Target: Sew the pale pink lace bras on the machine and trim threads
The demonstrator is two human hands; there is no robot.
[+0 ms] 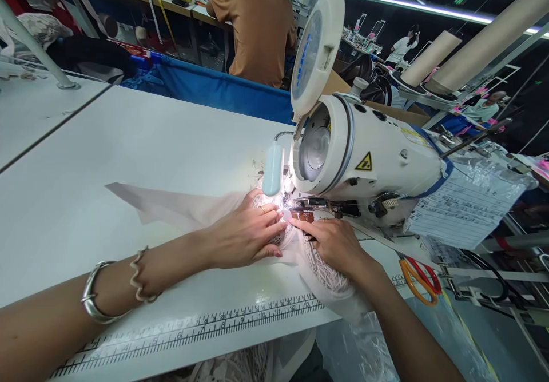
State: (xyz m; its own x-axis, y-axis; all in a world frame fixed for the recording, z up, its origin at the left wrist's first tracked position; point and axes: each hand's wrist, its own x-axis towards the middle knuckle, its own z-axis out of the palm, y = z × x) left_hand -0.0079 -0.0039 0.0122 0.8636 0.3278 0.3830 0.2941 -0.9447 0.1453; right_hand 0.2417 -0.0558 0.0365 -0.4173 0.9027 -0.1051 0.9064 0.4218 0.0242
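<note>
A white sewing machine (377,147) stands on the white table, its round front cover open and a small lamp (273,170) lighting the needle area. Pale pink fabric with lace (321,267) runs under the needle and hangs over the table's front edge. My left hand (246,230) lies flat on the fabric left of the needle, fingers spread. Just right of the needle, my right hand (334,242) rests on the lace, its index finger stretched towards the needle; its other fingers are partly hidden.
Orange- and red-handled scissors (418,279) lie at the right. A printed ruler (223,322) runs along the table's front edge. Behind the table are a blue cloth bin (223,93) and a person in a brown shirt (261,27). A paper sheet (463,199) hangs on the machine.
</note>
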